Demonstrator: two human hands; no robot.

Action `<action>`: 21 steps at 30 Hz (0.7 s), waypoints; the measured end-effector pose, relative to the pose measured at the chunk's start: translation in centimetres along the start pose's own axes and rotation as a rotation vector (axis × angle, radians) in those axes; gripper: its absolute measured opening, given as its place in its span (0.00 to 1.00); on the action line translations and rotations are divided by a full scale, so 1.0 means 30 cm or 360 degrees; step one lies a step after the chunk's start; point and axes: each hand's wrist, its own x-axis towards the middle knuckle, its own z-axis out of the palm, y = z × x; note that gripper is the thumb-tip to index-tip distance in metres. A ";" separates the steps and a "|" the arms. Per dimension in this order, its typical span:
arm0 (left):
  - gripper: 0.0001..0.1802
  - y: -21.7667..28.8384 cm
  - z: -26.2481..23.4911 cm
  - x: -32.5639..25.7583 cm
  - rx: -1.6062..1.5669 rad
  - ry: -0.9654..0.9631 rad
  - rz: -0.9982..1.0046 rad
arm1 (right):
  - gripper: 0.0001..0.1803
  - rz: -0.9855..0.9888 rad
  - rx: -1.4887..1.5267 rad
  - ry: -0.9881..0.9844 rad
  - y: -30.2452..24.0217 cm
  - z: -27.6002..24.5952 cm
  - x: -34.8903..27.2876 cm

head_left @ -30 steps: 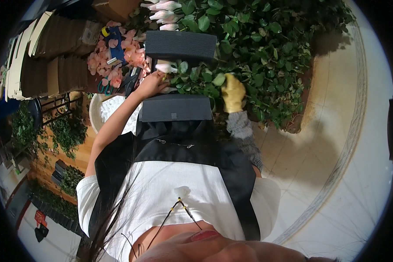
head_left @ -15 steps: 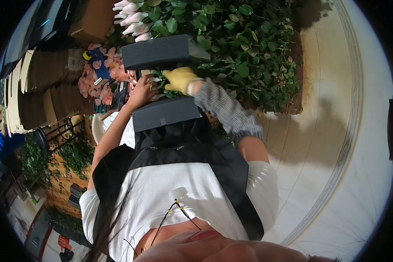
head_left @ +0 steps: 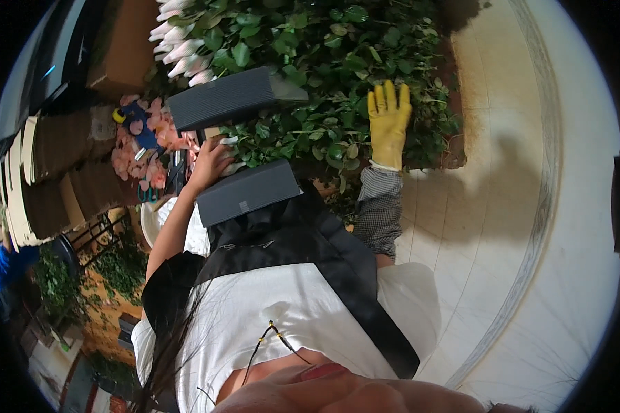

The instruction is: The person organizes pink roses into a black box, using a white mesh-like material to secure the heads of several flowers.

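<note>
My bare left hand (head_left: 212, 162) has its fingers curled over the left end of a row of leafy flower stems (head_left: 275, 138). Whitish bits show by its fingertips; the flower heads are mostly hidden under it. The stems lie between two dark grey ridged boards, a far one (head_left: 220, 100) and a near one (head_left: 248, 193) by my apron. My right hand (head_left: 389, 124), in a yellow glove with a grey checked sleeve, is open with fingers stretched out, over the leaves at the right side of the table. It holds nothing.
A large heap of green leafy stems (head_left: 351, 48) covers the far table, with white-netted flower heads (head_left: 182, 55) at its left. Pink petals (head_left: 127, 155), teal-handled scissors (head_left: 147, 193) and stacked cardboard (head_left: 69, 151) lie left. Another person in blue (head_left: 10, 268) is far left.
My gloved right hand has moved right, away from the stems beside my left hand, and its fingers have spread. My left hand stays at the stems' left end. The whole view has shifted slightly.
</note>
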 end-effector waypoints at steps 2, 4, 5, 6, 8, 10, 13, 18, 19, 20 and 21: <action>0.16 0.003 0.011 0.025 0.0035 0.0044 0.0039 | 0.24 -0.0192 -0.1167 -0.0428 0.082 -0.078 0.044; 0.23 -0.019 0.016 0.009 0.0084 0.0028 0.0024 | 0.28 -0.0865 -0.2650 -0.0972 0.149 0.048 0.022; 0.26 0.008 0.008 0.028 -0.0008 -0.0028 -0.0073 | 0.29 -0.1220 -0.3073 -0.1235 0.188 0.066 0.035; 0.29 0.030 0.002 0.043 -0.0096 -0.0087 -0.0167 | 0.27 -0.1443 -0.3053 -0.1191 0.246 0.033 0.056; 0.32 0.013 -0.002 0.055 -0.0060 -0.0047 -0.0148 | 0.24 -0.0642 -0.3368 -0.1372 0.278 0.104 0.136; 0.32 -0.022 0.011 0.013 -0.0187 -0.0031 -0.0167 | 0.23 -0.1205 -0.2925 -0.1226 0.248 0.169 0.143; 0.33 -0.017 0.010 0.018 -0.0088 0.0070 -0.0012 | 0.21 -0.1777 -0.2521 -0.0886 0.068 0.330 0.180; 0.32 -0.010 0.009 0.017 -0.0186 0.0047 -0.0065 | 0.33 -0.1154 -0.2163 -0.0848 -0.169 0.389 0.174; 0.32 -0.007 0.007 0.016 -0.0151 0.0077 -0.0016 | 0.33 -0.1122 -0.2263 -0.0938 -0.237 0.415 0.135; 0.32 0.006 -0.003 0.017 -0.0107 0.0002 -0.0110 | 0.34 -0.1080 -0.2254 -0.1014 -0.274 0.404 0.099; 0.32 -0.014 0.007 0.019 -0.0068 0.0028 -0.0083 | 0.33 -0.0826 -0.2061 -0.1143 -0.286 0.367 0.067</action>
